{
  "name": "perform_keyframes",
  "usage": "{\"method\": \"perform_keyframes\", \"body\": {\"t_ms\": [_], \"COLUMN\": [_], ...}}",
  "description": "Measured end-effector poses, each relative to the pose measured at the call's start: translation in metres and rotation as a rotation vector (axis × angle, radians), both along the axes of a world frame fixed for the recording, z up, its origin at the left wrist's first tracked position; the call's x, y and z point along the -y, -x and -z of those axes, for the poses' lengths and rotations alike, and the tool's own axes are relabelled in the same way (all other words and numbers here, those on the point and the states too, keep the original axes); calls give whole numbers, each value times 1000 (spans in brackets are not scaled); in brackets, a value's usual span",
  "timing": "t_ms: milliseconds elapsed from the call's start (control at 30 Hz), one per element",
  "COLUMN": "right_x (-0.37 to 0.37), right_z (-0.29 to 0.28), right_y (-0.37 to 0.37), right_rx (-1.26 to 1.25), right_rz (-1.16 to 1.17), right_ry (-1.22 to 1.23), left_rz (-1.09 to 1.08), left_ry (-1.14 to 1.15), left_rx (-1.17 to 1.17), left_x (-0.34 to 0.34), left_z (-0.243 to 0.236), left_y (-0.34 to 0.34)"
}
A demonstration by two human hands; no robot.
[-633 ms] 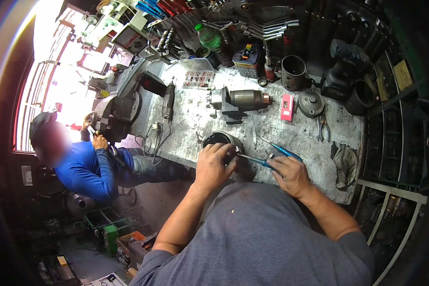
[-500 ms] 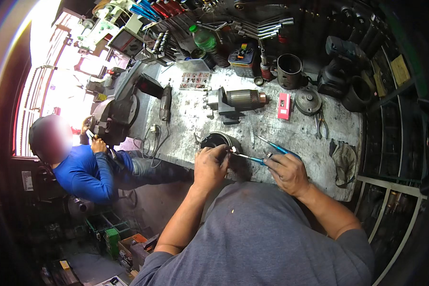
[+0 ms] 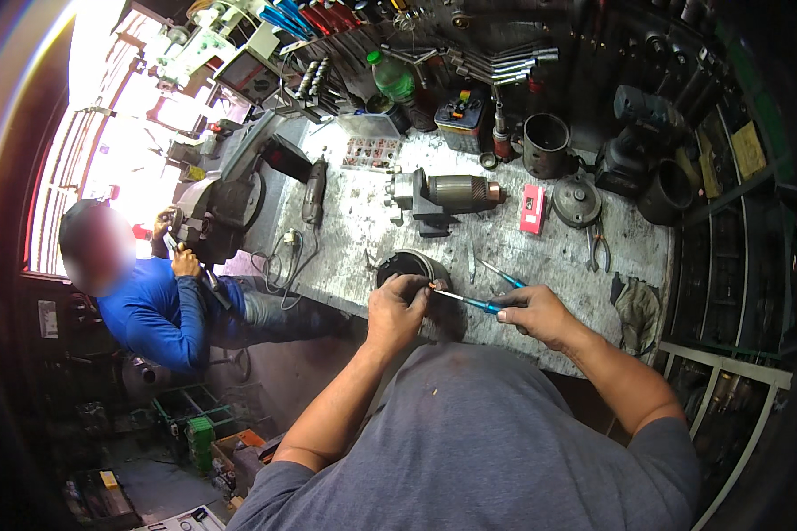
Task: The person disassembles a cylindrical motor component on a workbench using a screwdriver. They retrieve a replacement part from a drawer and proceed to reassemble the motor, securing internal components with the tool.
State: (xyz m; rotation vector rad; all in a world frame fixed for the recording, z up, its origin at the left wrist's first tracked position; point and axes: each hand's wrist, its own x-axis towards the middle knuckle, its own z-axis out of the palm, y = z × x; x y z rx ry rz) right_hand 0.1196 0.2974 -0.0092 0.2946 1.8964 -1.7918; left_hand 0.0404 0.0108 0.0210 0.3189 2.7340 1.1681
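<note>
A dark, open-topped cylindrical metal housing (image 3: 432,268) stands near the bench's front edge. My left hand (image 3: 397,311) is closed over its near rim, thumb and fingers pinched at the right side. A tiny reddish piece shows at those fingertips, too small to name. My right hand (image 3: 540,316) grips a blue-handled screwdriver (image 3: 480,304) by the handle end. Its shaft points left, with the tip at my left fingertips by the rim. A second blue-handled tool (image 3: 506,277) lies just beyond my right hand, partly hidden by it.
Farther back on the bench (image 3: 345,257) lie a motor armature assembly (image 3: 456,193), a red box (image 3: 532,210), a round metal cover (image 3: 576,202), pliers (image 3: 600,248) and a corded rotary tool (image 3: 314,193). A rag (image 3: 638,314) is at right. A co-worker in blue (image 3: 155,305) works at a vise (image 3: 230,208).
My right hand has shifted its grip on the screwdriver handle, its fingers now gathered round the end. My left hand stays at the housing rim. The whole view has shifted slightly.
</note>
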Motion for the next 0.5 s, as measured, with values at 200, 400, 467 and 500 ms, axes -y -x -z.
{"method": "perform_keyframes", "body": {"t_ms": [200,400,467,500], "right_x": [7,11,11,11], "right_z": [-6,5,4,2], "right_y": [-10,-17,-12,-9], "right_rx": [-825,-1063,-962,-879], "right_rz": [-62,-126,-116,-104], "right_ry": [-536,-726,-621,-542], "left_rz": [40,36,66,67], "left_ry": [113,48,40,36], "left_rx": [-170,-234,-207,-203], "left_x": [-6,-8,-7,-6], "left_z": [-1,4,5,6], "left_y": [-5,-9,-9,-8]}}
